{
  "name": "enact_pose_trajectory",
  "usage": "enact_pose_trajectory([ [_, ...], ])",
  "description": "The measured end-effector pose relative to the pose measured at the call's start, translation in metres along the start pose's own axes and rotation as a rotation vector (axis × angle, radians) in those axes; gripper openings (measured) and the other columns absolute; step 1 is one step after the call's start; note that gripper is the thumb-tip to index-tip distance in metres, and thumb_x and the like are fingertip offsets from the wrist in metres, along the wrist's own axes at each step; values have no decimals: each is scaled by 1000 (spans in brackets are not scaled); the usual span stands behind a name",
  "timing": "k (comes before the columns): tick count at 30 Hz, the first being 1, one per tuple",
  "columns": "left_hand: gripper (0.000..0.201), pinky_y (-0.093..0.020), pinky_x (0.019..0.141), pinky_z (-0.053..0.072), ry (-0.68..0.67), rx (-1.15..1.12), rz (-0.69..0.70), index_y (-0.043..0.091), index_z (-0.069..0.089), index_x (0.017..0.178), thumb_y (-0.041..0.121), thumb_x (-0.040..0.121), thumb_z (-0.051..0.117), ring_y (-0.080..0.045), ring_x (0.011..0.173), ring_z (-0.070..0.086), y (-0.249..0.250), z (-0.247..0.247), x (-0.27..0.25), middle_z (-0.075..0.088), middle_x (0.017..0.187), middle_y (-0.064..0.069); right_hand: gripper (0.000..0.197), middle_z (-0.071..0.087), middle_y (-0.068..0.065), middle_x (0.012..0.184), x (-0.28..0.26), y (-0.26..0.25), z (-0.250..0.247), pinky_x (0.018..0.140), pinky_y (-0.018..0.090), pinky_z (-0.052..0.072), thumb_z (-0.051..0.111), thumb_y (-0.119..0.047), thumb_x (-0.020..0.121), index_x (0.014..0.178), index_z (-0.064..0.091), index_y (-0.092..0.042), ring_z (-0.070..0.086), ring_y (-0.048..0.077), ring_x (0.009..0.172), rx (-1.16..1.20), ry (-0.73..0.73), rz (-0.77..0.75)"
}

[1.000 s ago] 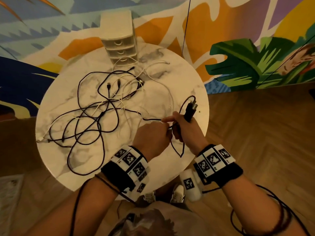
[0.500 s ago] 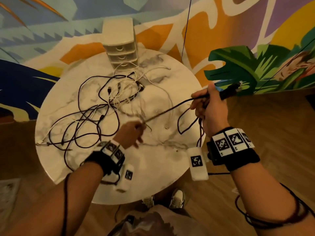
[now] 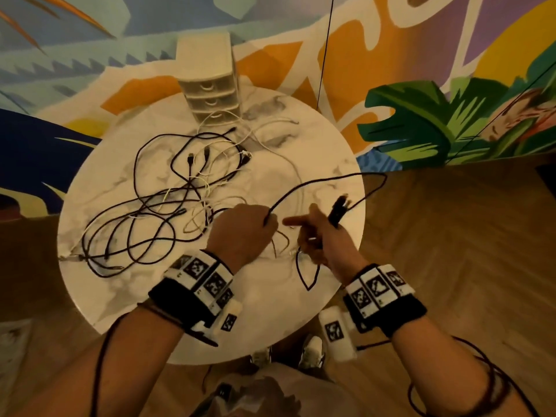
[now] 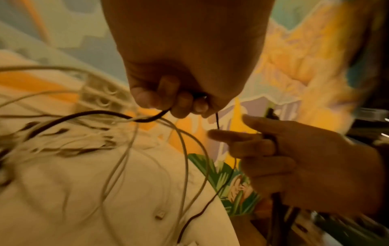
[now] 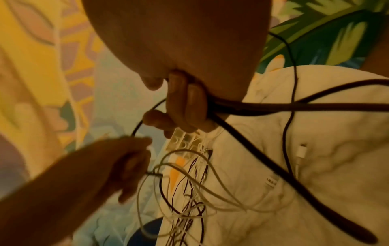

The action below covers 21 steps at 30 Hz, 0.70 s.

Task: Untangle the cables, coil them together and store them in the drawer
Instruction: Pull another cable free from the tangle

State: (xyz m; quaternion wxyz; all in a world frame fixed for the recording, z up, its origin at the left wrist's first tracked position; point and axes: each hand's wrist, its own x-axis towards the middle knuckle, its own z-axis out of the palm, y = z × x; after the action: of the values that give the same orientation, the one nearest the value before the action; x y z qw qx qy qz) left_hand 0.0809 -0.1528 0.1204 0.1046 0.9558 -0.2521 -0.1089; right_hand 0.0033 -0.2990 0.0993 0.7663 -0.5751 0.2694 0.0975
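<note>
A tangle of black and white cables (image 3: 168, 206) lies on the left half of a round marble table (image 3: 270, 326). A small cream drawer unit (image 3: 207, 85) stands at the table's far edge, its drawers closed. My left hand (image 3: 269, 224) pinches one black cable (image 3: 331, 178), which arcs up and right past the table edge and back to my right hand (image 3: 304, 230). The right hand grips loops of this cable with its plug end (image 3: 338, 209) sticking up, index finger pointing left. In the wrist views the left hand (image 4: 179, 106) and right hand (image 5: 183, 106) both curl round black cable.
A white connector (image 5: 301, 153) lies on the marble near the right hand. A short black loop (image 3: 307, 275) hangs below the right hand over the table's near right edge. Wooden floor (image 3: 451, 236) lies to the right, a painted wall behind.
My right hand has swung back from the far right to beside the left hand. The cable, taut between the hands before, now hangs in a slack arc. My left hand moved right.
</note>
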Motion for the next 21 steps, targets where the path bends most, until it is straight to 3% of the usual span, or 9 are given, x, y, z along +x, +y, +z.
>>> enact_pose_trajectory([
  [2,30,-33,63,41,-28,132,112,20,59,89,39,95,36,-26,79,60,18,0,-6,64,86,-4,48,48,2,51,-3,-1,11,42,22,23,40,-49,96,80,65,-12,36,11,41,-62,13,18],
  [5,26,-30,60,39,-58,117,237,22,59,105,33,94,39,-24,79,63,35,11,-20,63,102,0,47,44,2,55,2,0,18,39,18,28,48,-40,96,96,64,4,37,7,39,-145,34,4],
  [7,24,-29,59,38,-42,-13,210,23,61,101,32,94,40,-21,76,61,31,20,-23,62,105,3,43,52,1,57,5,1,16,42,15,33,44,-34,98,103,67,2,42,3,40,-223,25,-54],
  [10,26,-28,62,36,-62,-321,162,18,59,85,34,97,42,-14,71,53,16,35,-20,61,86,2,42,56,-2,51,8,0,11,46,14,34,40,-33,100,93,72,-7,45,2,39,-241,76,-132],
  [12,25,-27,65,31,-67,-451,146,13,59,87,28,98,43,-15,74,50,-3,48,-13,55,83,1,47,58,6,53,11,-1,10,43,16,31,38,-36,100,89,72,-6,40,4,36,-227,95,-157],
  [14,18,-24,65,26,-50,-446,115,10,57,91,22,97,46,-18,76,48,-23,60,-9,51,87,-1,52,60,13,54,11,-2,10,41,18,29,37,-37,101,81,69,-1,37,7,35,-190,95,-165],
  [17,10,-30,65,33,-9,-354,88,9,53,89,18,93,52,-21,73,48,-44,61,0,46,85,1,54,56,7,45,3,-18,10,39,17,29,35,-31,102,62,60,-5,40,8,33,-71,146,-211],
  [19,16,-33,62,37,102,-361,20,8,52,84,21,94,52,-22,69,50,-52,43,15,51,79,-5,52,53,4,42,-2,-37,4,37,18,28,36,-29,102,57,55,-10,42,11,35,69,221,-291],
  [21,20,-34,62,44,265,-505,-63,8,53,79,20,95,51,-23,64,56,-61,23,32,58,74,-11,49,51,1,42,-4,-58,-7,37,18,24,36,-31,101,58,50,-12,41,12,35,214,297,-383],
])
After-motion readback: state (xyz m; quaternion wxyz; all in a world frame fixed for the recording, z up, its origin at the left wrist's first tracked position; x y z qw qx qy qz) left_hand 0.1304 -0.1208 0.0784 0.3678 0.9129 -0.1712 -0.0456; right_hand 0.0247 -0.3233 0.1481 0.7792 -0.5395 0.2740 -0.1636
